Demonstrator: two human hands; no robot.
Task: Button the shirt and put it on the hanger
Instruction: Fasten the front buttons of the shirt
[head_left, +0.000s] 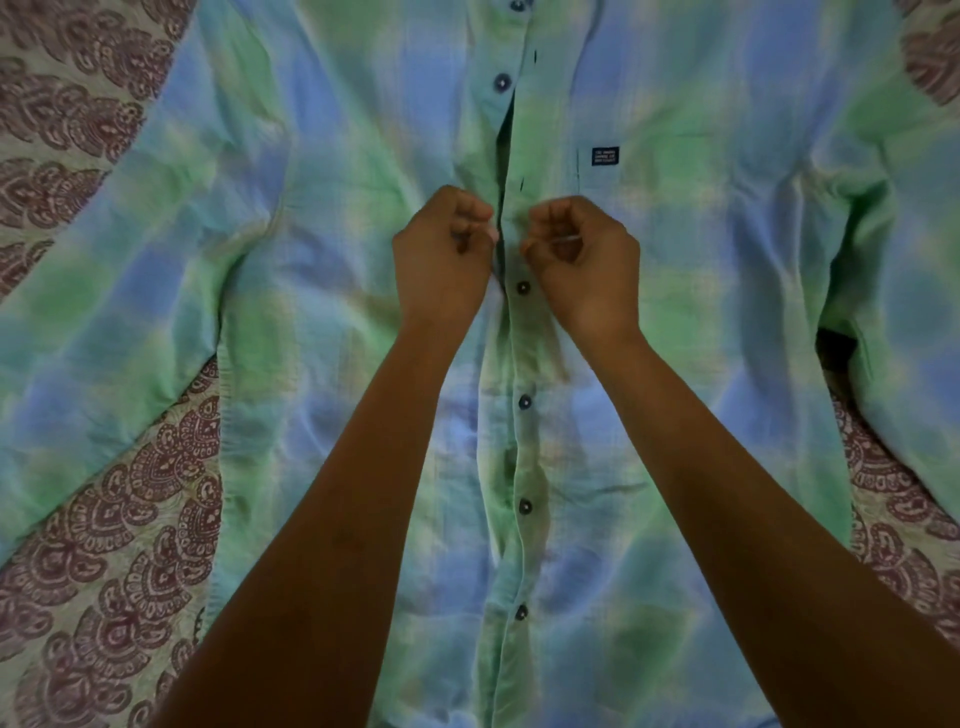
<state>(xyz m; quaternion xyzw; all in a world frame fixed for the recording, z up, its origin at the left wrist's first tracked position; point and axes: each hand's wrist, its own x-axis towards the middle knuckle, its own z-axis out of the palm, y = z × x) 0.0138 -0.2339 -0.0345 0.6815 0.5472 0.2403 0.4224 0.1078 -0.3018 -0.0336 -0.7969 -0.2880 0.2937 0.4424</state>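
A green and blue checked shirt (260, 291) lies flat and face up, its collar end away from me. Several dark buttons (524, 401) along the lower placket are fastened. Above my hands the front gapes, with a loose button (502, 82) on the left edge and an empty buttonhole (521, 183) on the right edge. My left hand (441, 260) pinches the left front edge at mid-chest. My right hand (582, 260) pinches the right placket edge opposite it. The button between my hands is hidden. No hanger is in view.
The shirt lies on a bedspread (104, 545) with a maroon paisley print, showing at both sides. A small dark label (605, 155) sits on the chest pocket to the right of the placket. The sleeves spread outwards to both sides.
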